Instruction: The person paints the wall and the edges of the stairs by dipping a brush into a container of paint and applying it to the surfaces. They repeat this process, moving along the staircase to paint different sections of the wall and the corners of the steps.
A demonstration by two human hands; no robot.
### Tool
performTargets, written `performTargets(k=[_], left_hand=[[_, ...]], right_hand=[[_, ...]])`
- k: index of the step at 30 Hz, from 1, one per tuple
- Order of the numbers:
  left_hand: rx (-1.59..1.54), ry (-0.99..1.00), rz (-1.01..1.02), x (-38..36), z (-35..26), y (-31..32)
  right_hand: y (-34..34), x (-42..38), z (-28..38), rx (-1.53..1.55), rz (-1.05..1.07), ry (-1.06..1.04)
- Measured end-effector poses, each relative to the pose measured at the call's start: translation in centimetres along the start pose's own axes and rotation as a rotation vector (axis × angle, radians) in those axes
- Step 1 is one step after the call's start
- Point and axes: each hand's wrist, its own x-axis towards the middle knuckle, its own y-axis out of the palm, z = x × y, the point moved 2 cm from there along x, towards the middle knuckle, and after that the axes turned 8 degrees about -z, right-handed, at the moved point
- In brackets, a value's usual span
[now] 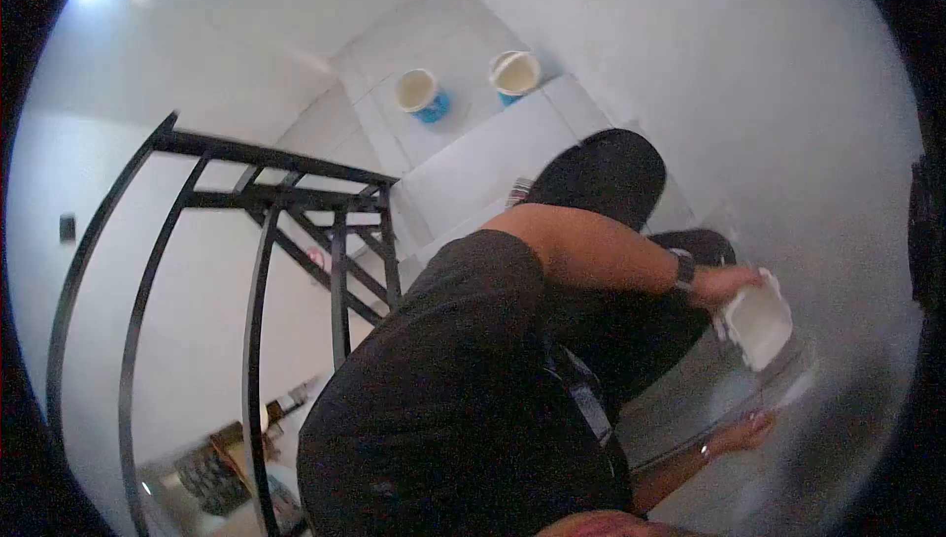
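My left hand (724, 286), with a dark watch on its wrist, grips the rim of a small white rectangular tub (759, 325) and holds it close to a pale grey wall (788, 94). Just below the tub, my right hand (749, 429), with a thin bracelet on its wrist, reaches to the same wall. Blur hides its fingers, so I cannot make out whether it holds anything. My black shirt and my bent knee in dark trousers (601, 172) fill the middle of the view.
A black metal railing (266, 241) with curved bars stands at the left. Two blue buckets with pale contents (419, 94) (514, 72) sit on the white tiled floor beyond my knee. Blurred clutter lies at the lower left.
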Motion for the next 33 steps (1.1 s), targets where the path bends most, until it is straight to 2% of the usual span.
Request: performTargets(k=[2, 3, 4, 5, 6, 7, 8, 10, 12, 13, 15, 18, 21, 27, 33], left_hand=[[-0.042, -0.018, 0.027, 0.8, 0.8, 0.0], [-0.077, -0.042, 0.07, 0.7, 0.8, 0.0], [0.023, -0.06, 0.101, 0.5, 0.5, -0.4], [0.156, -0.005, 0.105, 0.2, 0.0, -0.2], [0.064, -0.043, 0.085, 0.0, 0.3, -0.2], [0.069, -0.146, 0.059, -0.3, -0.3, 0.2], [0.082, -0.138, 0.068, -0.7, -0.7, 1.0], [0.112, -0.12, 0.072, -0.6, -0.6, 1.5], [0.127, -0.145, 0.075, -0.5, -0.6, 1.8], [0.14, -0.168, 0.096, -0.7, -0.6, 2.2], [0.111, -0.2, 0.011, -1.0, -0.8, 2.5], [0.116, -0.201, 0.047, -0.7, -1.6, 2.6], [0.132, -0.195, 0.041, -0.7, -1.8, 2.8], [0.119, -0.203, 0.037, 0.0, -1.8, 2.3], [0.132, -0.218, 0.035, 0.1, -1.5, 1.8]], right_hand=[[-0.8, -0.2, -1.4, 0.227, -0.018, 0.234], [-0.4, 0.2, -6.0, 0.302, -0.088, 0.172], [-2.1, 0.7, -3.5, 0.076, -0.063, -0.133], [-3.7, 0.4, -0.7, -0.212, -0.086, -0.233], [-4.5, 0.6, 2.5, -0.012, -0.1, 0.041], [-5.9, 1.3, 4.5, 0.014, 0.002, -0.258], [-7.3, 1.9, 9.6, -0.014, 0.073, -0.386], [-9.0, 2.9, 14.0, -0.173, 0.163, -0.742], [-9.8, 3.6, 16.6, -0.269, 0.285, -0.879], [-10.1, 3.9, 17.7, -0.286, 0.272, -0.852], [-10.0, 3.8, 19.4, -0.387, 0.318, -1.081], [-8.7, 4.0, 19.7, -0.327, 0.413, -1.134], [-7.8, 3.5, 19.9, -0.312, 0.386, -1.18], [-7.0, 3.2, 19.9, -0.348, 0.494, -1.141], [-6.9, 3.3, 18.6, -0.324, 0.421, -1.142]])
